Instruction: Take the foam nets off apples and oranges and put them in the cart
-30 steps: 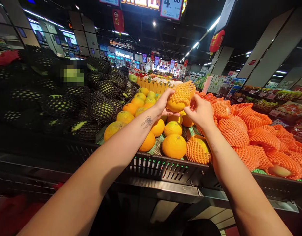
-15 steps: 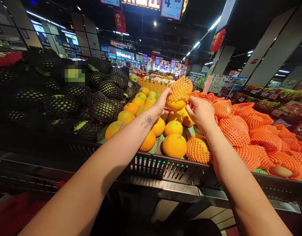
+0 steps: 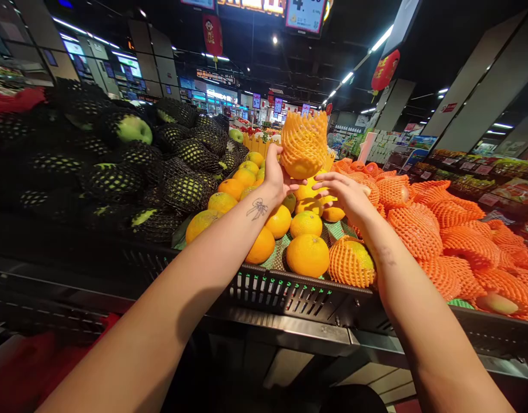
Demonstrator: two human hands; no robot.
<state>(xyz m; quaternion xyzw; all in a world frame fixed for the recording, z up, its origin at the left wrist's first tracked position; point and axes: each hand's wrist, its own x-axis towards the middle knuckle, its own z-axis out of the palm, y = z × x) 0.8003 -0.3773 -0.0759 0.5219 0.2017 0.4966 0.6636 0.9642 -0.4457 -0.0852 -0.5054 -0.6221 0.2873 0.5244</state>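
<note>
My left hand (image 3: 277,176) is closed round the lower left side of an orange in a yellow foam net (image 3: 304,146), held up above the other fruit. The net covers most of the orange, and its loose edge stands up above the fruit. Just below and right of it, my right hand (image 3: 343,192) is open, fingers stretched out and apart from the net. Beneath both hands, bare oranges (image 3: 307,255) lie on a green mat in a black crate (image 3: 285,289). One netted orange (image 3: 351,263) rests at the crate's front right corner.
Left of the crate, green fruits in black nets (image 3: 182,186) are heaped high. To the right lies a pile of fruit in orange-red foam nets (image 3: 418,229). A metal rail (image 3: 285,327) runs along the front edge. Price signs (image 3: 305,14) hang overhead.
The foam net has come down over most of the orange. My left hand has tipped the fruit up slightly. My right hand has let go and its fingers have spread.
</note>
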